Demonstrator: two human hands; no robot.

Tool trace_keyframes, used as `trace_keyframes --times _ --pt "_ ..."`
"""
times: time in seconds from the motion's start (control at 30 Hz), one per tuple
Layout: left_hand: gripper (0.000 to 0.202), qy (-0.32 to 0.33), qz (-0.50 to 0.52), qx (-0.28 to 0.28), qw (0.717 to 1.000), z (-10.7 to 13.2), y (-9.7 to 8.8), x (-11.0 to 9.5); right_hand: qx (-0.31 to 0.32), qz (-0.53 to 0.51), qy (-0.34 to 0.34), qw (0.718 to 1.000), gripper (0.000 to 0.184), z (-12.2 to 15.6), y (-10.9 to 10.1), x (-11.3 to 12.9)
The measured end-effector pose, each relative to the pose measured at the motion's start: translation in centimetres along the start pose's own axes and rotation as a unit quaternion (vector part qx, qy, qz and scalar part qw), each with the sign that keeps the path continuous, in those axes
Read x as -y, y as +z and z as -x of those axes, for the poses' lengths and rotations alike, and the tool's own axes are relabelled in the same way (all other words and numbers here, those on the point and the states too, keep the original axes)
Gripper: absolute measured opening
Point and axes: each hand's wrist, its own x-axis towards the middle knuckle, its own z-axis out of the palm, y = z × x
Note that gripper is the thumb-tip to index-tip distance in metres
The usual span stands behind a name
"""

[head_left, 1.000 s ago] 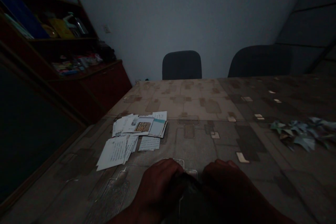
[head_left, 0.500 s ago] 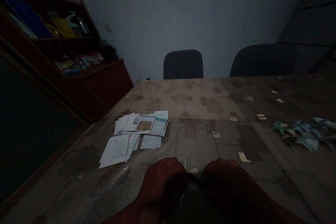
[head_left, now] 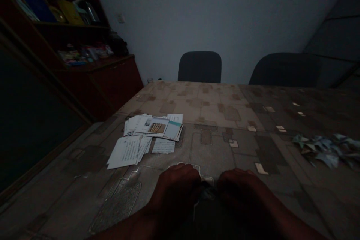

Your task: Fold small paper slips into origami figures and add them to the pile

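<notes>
**Near view of the counter.** The left hand (head_left: 177,191) and right hand (head_left: 242,195) lie at the near edge of the patterned counter (head_left: 213,150), both curled narrowly around a dark item (head_left: 208,195) held between them; its kind is lost in shadow. Ahead and to the left lie loose handwritten sheets (head_left: 123,152) and a pile of printed papers (head_left: 154,127). Well to the right lies a heap of crumpled blue-green pieces (head_left: 320,150). Two dark chairs (head_left: 199,67) stand beyond the far edge, and a dark wooden cabinet (head_left: 118,86) with stocked shelves stands at far left.
</notes>
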Motion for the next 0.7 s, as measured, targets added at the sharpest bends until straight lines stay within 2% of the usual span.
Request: trace_keyframes --times 0.47,0.6,0.7 --pt "0.014 0.008 -0.016 -0.002 1.0 0.0 0.3 0.2 -0.035 0.044 0.017 0.998 0.013 0.1 0.4 0.9" --pt "0.014 0.025 -0.029 -0.014 0.999 0.1 0.6 0.4 -0.026 -0.027 -0.003 0.999 0.02 0.0 -0.2 0.1" --pt "0.012 0.039 -0.037 -0.029 0.998 0.1 0.7 0.5 -0.03 -0.081 0.014 0.996 0.026 0.4 -0.7 -0.3"
